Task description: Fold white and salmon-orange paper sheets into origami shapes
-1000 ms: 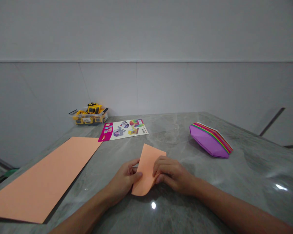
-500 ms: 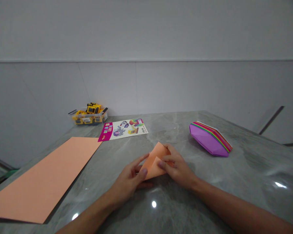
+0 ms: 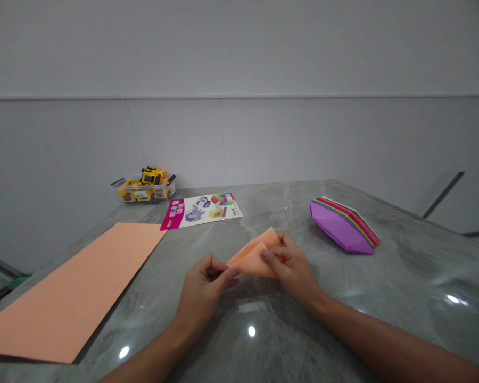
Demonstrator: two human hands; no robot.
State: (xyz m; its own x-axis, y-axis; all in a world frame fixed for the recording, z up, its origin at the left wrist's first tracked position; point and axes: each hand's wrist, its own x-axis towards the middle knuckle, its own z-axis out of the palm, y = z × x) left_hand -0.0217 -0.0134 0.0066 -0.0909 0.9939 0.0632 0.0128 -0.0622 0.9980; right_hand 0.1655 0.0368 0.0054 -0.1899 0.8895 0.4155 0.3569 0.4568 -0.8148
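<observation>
A small folded piece of orange paper [image 3: 255, 258] is held between my two hands, just above the grey marbled tabletop. My left hand [image 3: 205, 290] pinches its left corner between thumb and fingers. On the other side, my right hand [image 3: 291, 268] grips the right part, thumb on the near face and fingers behind. The paper has overlapping layers, with a pointed flap at the top. Part of its right edge is hidden by my right fingers.
A large orange sheet [image 3: 75, 287] lies on the left. Behind it stands a clear plastic box [image 3: 143, 194] of yellow toy vehicles. A printed card [image 3: 201, 210] lies at the back. A purple folded-paper piece with rainbow-coloured layers [image 3: 341, 226] rests on the right of the grey table [image 3: 407, 298].
My left hand has shifted left and now pinches the paper's corner. The folded paper has turned clockwise, its left end narrower. My right hand has moved slightly right, still gripping.
</observation>
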